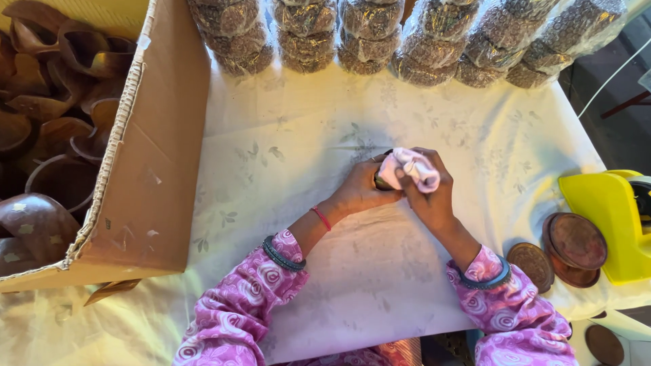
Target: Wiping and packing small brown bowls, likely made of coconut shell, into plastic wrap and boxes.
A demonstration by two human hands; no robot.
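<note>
Meeting at the middle of the tabletop [380,271], the two hands are pressed together around one small item. The right hand [428,196] is closed on a crumpled pink-and-white cloth [409,168], bunching it against a small dark object [381,181] that the left hand [359,190] cups from the other side; only a sliver of that object shows between the fingers, so its shape cannot be told. A red thread band sits on the left wrist, dark bangles ring both forearms, and both sleeves are pink with a swirl print.

A white sheet with a faint leaf pattern covers the tabletop beneath the hands. Left of the hands stands a large open cardboard box [159,176], its near wall scuffed, filled with curved dark brown wooden pieces [54,102] stacked loosely. Beyond the hands, along the far edge, lies a row of clear plastic packages [400,34], each a tube-like stack of round brown discs, set side by side and fanned slightly to the right. Right of the hands, near the edge, rest a few loose round brown discs [573,245], two overlapping, one apart and nearer the right sleeve. Just past them stands a bright yellow plastic device [607,213].
</note>
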